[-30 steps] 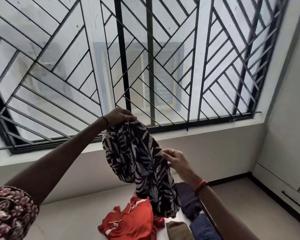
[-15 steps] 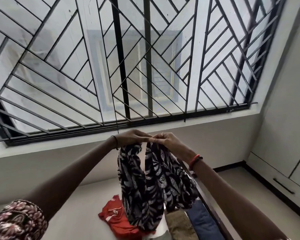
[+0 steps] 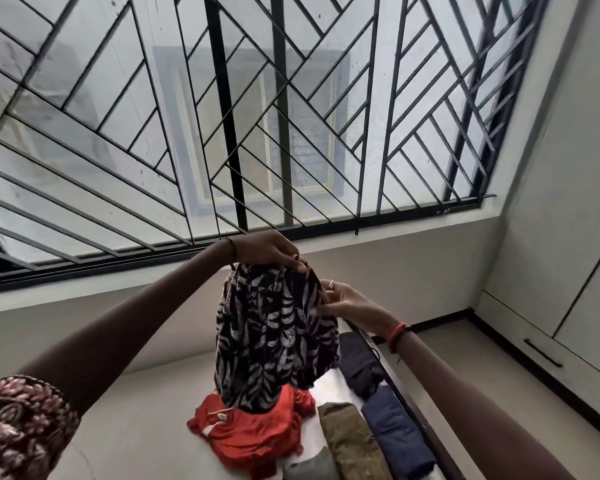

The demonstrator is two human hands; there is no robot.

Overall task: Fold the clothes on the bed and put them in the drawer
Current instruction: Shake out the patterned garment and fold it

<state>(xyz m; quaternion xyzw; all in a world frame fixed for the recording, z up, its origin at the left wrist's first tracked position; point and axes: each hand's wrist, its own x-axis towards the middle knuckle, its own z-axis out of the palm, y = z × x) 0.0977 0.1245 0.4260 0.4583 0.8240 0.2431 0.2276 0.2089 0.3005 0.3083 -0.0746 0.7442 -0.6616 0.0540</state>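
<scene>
Overhead, the left hand [image 3: 267, 249] was raised at full arm's reach in front of the window grille [image 3: 222, 133], palm down. Its fingers were curled and pinched the gathered top edge of the printed garment [image 3: 271, 334]. The right hand [image 3: 347, 301] sat lower and just to the right, arm extended and wrist slightly bent. Its fingers grasped the garment's right-hand edge. A ring [image 3: 331, 283] showed on one finger and a red band [image 3: 397, 332] circled the wrist.

The garment hung in the air above the bed [image 3: 136, 427] as a soft, bunched drape. It was thin cloth, black with a pale leaf pattern, and its lower hem overlapped the red garment [image 3: 253, 431] in view; contact could not be confirmed. That red piece lay crumpled on the bed. Beside it, to the right, lay an olive folded piece [image 3: 350, 441] with a coarse look, a navy folded piece [image 3: 395, 431] and a darker roll [image 3: 359, 362] beyond. The bed surface was pale and smooth. The grille was black metal bars set in diagonal lines. A floral sleeve [image 3: 18, 427] covered the left upper arm. A cabinet panel with a black bar handle [image 3: 542, 353] stood at far right.
</scene>
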